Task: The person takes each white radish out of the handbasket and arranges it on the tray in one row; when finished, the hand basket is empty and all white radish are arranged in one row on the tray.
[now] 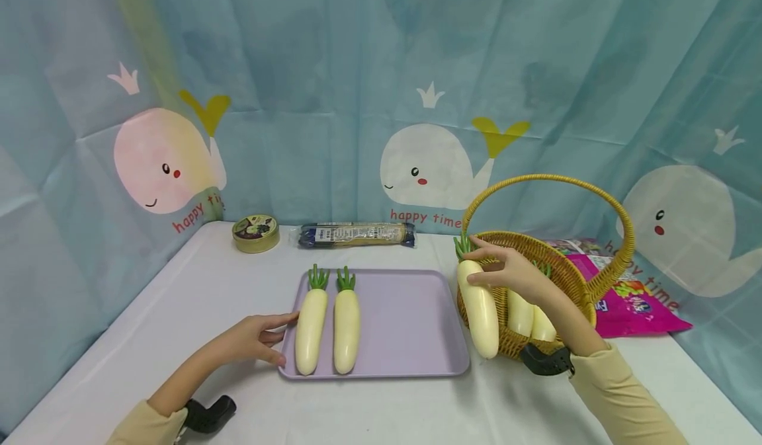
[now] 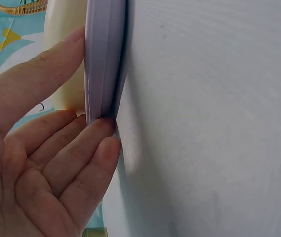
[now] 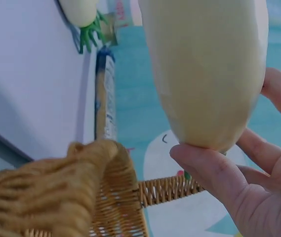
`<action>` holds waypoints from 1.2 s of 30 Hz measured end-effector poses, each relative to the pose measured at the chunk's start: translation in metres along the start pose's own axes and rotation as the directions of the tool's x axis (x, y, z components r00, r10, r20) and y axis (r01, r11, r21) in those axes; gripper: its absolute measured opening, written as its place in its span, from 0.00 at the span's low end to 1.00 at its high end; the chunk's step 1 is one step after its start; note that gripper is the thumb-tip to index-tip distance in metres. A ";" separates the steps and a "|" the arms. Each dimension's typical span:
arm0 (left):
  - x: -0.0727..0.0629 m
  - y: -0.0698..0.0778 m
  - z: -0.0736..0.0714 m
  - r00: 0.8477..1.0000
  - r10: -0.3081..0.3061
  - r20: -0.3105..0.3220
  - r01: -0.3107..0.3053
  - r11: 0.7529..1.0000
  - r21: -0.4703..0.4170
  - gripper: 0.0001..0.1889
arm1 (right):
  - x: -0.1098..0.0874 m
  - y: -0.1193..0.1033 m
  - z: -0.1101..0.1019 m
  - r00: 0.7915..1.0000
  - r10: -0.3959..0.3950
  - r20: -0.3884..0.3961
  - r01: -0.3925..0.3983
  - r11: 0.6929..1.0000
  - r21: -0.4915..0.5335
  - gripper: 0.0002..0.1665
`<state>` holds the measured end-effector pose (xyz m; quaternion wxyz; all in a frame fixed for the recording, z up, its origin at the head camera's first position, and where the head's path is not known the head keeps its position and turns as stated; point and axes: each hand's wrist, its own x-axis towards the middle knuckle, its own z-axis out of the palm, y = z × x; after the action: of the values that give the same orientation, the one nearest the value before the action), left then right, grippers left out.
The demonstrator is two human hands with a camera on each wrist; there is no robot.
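My right hand [image 1: 506, 273] grips a white radish [image 1: 481, 313] near its green-leaved top, holding it tilted at the left side of the wicker basket [image 1: 580, 299]. In the right wrist view, thumb and fingers lie round the narrowing end of that radish [image 3: 207, 64]. More white radishes [image 1: 530, 319] lie inside the basket, partly hidden by the right arm. On the lilac tray [image 1: 405, 326], two white radishes lie side by side, a left one [image 1: 311, 332] and another [image 1: 346, 332]. My left hand [image 1: 262, 340] touches the tray's left edge with fingers spread, beside the nearer radish.
At the back of the white table stand a round tin [image 1: 256, 235] and a long wrapped package [image 1: 357, 234]. A pink packet [image 1: 631, 306] lies behind the basket on the right. The basket's tall handle [image 1: 548, 178] arches upward. A whale-patterned curtain [image 1: 321, 101] hangs behind.
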<state>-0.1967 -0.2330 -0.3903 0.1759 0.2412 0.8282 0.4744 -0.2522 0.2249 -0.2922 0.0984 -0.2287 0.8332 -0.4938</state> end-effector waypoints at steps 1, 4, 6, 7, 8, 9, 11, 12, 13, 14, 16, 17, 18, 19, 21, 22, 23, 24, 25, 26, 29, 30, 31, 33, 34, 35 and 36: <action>0.000 0.000 0.000 1.000 0.003 0.000 -0.003 1.000 0.001 0.45 | 0.001 0.000 0.001 1.000 -0.003 0.004 0.003 1.000 0.006 0.29; 0.000 -0.002 -0.001 1.000 0.008 0.001 -0.008 1.000 -0.001 0.46 | 0.002 0.002 0.005 1.000 -0.012 0.002 0.012 1.000 0.014 0.28; 0.000 -0.003 -0.001 1.000 0.008 0.000 -0.008 1.000 -0.001 0.46 | 0.004 0.003 0.008 1.000 -0.010 -0.003 0.010 1.000 0.008 0.28; 0.000 -0.004 -0.001 1.000 0.002 -0.002 -0.002 1.000 -0.002 0.46 | 0.004 0.004 0.009 1.000 -0.010 -0.004 0.010 1.000 0.010 0.28; 0.001 -0.005 0.000 1.000 0.000 -0.001 0.000 1.000 -0.003 0.46 | 0.004 0.004 0.010 1.000 -0.014 -0.005 0.015 1.000 0.011 0.28; 0.001 -0.005 0.000 1.000 -0.002 -0.001 0.002 1.000 -0.002 0.46 | 0.005 0.004 0.012 1.000 -0.016 -0.004 0.016 1.000 0.012 0.28; 0.001 -0.005 0.000 1.000 -0.003 -0.002 0.003 1.000 0.003 0.46 | 0.006 0.004 0.014 1.000 -0.023 -0.003 0.023 1.000 0.006 0.29; 0.001 -0.005 0.000 1.000 -0.004 -0.002 0.004 1.000 0.004 0.46 | 0.007 0.004 0.015 1.000 -0.031 0.003 0.031 1.000 0.003 0.29; 0.001 -0.005 0.000 1.000 -0.004 -0.003 0.004 1.000 0.005 0.46 | 0.007 0.004 0.017 0.999 -0.042 0.007 0.042 0.999 -0.004 0.29; 0.001 -0.004 0.000 1.000 -0.006 -0.004 0.006 1.000 0.007 0.46 | 0.008 0.004 0.018 0.999 -0.051 0.011 0.051 0.999 -0.015 0.29; 0.001 -0.003 0.000 1.000 -0.009 -0.007 0.010 1.000 0.011 0.46 | 0.010 0.004 0.020 0.998 -0.063 0.016 0.064 0.997 -0.036 0.28; 0.001 -0.003 0.000 1.000 -0.011 -0.008 0.012 1.000 0.012 0.46 | 0.010 0.003 0.022 0.998 -0.066 0.019 0.067 0.997 -0.043 0.28; 0.000 -0.002 0.000 1.000 -0.011 -0.007 0.011 1.000 0.012 0.46 | 0.011 0.003 0.023 0.998 -0.066 0.023 0.068 0.996 -0.050 0.28; 0.000 -0.002 0.000 1.000 -0.008 -0.007 0.008 1.000 0.019 0.46 | 0.012 0.003 0.024 0.998 -0.063 0.025 0.064 0.996 -0.056 0.27; -0.001 -0.001 0.000 1.000 -0.005 -0.008 0.005 1.000 0.024 0.45 | 0.014 0.003 0.026 0.998 -0.060 0.028 0.062 0.996 -0.064 0.27; -0.001 0.000 0.001 1.000 -0.001 -0.007 0.001 1.000 0.023 0.45 | 0.015 0.003 0.027 0.998 -0.057 0.028 0.058 0.996 -0.065 0.27; -0.001 0.000 0.001 1.000 0.003 -0.006 -0.003 1.000 0.023 0.45 | 0.015 0.003 0.028 0.998 -0.055 0.028 0.056 0.996 -0.065 0.27; -0.001 0.001 0.001 1.000 0.007 -0.004 -0.007 1.000 0.023 0.45 | 0.016 0.003 0.029 0.998 -0.054 0.030 0.055 0.996 -0.066 0.27; -0.001 0.001 0.001 1.000 0.010 -0.003 -0.010 1.000 0.025 0.45 | 0.017 0.003 0.030 0.998 -0.049 0.028 0.050 0.996 -0.067 0.28; -0.001 0.002 0.001 1.000 0.009 -0.003 -0.009 1.000 0.022 0.45 | 0.018 0.003 0.032 0.999 -0.047 0.026 0.048 0.997 -0.067 0.28; -0.001 0.002 0.001 1.000 0.010 -0.001 -0.010 1.000 0.021 0.45 | 0.021 0.005 0.036 0.999 -0.043 0.028 0.045 0.997 -0.068 0.29; -0.001 0.002 0.001 1.000 0.010 0.001 -0.010 1.000 0.021 0.45 | 0.022 0.006 0.037 0.999 -0.041 0.029 0.043 0.997 -0.067 0.29; 0.000 0.002 0.001 1.000 0.010 0.002 -0.010 1.000 0.025 0.45 | 0.023 0.007 0.039 0.999 -0.042 0.028 0.044 0.997 -0.065 0.29; 0.000 0.001 0.001 1.000 0.008 0.001 -0.008 1.000 0.025 0.45 | 0.026 0.009 0.042 0.998 -0.046 0.033 0.048 0.998 -0.047 0.28; 0.000 0.001 0.001 1.000 0.004 0.000 -0.004 1.000 0.024 0.45 | 0.028 0.010 0.044 0.998 -0.053 0.036 0.055 0.998 -0.037 0.28; 0.000 0.000 0.001 1.000 0.001 -0.001 -0.001 1.000 0.024 0.45 | 0.029 0.011 0.047 0.998 -0.051 0.038 0.052 0.998 -0.028 0.28; 0.000 0.000 0.001 1.000 -0.004 -0.003 0.004 1.000 0.022 0.45 | 0.031 0.012 0.049 0.998 -0.053 0.042 0.053 0.998 -0.018 0.27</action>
<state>-0.1960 -0.2324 -0.3906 0.1730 0.2410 0.8339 0.4653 -0.2638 0.1769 -0.3251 0.1002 -0.2617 0.8293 -0.4835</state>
